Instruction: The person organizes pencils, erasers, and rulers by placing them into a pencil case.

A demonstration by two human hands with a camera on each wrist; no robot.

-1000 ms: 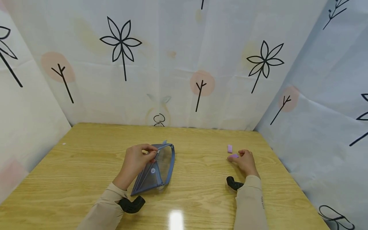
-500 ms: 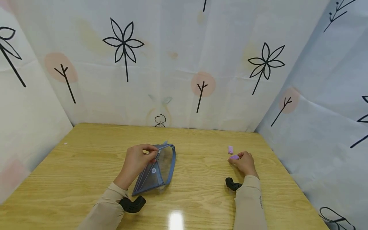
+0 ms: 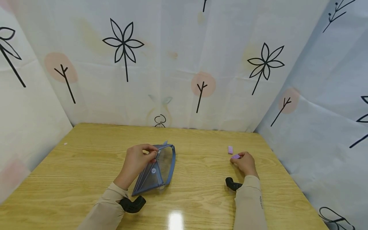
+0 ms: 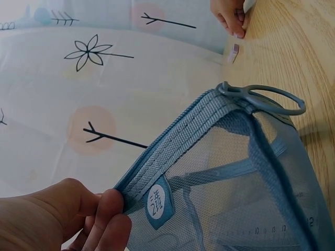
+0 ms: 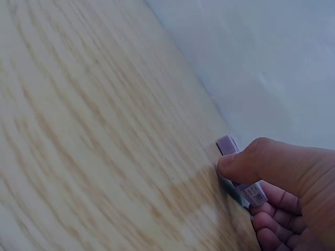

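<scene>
My left hand [image 3: 140, 162] pinches the top edge of a blue mesh zipper pouch [image 3: 169, 172], which stands propped with its mouth spread. In the left wrist view, thumb and fingers grip the pouch's zipper band [image 4: 178, 128], beside a small tag with a round white label [image 4: 158, 202]. Ruler numbers [image 4: 269, 230] show through the mesh. Over at the right, my right hand [image 3: 246, 163] holds a small purple eraser [image 3: 235, 156] between thumb and fingers. A barcode is visible on the eraser [image 5: 255, 193] in the right wrist view. Just beyond it lies a second purple eraser [image 3: 230, 149].
Both hands work over a wooden table [image 3: 198, 198]. Patterned white cloth [image 3: 172, 64] hangs at its back and sides. A tiny white scrap [image 3: 65, 143] lies near the far left. Black wrist mounts [image 3: 133, 204] stick out from the sleeves.
My right hand has closed its fingers on the nearer eraser, tilting it and shifting it slightly. The left hand keeps its grip on the pouch.
</scene>
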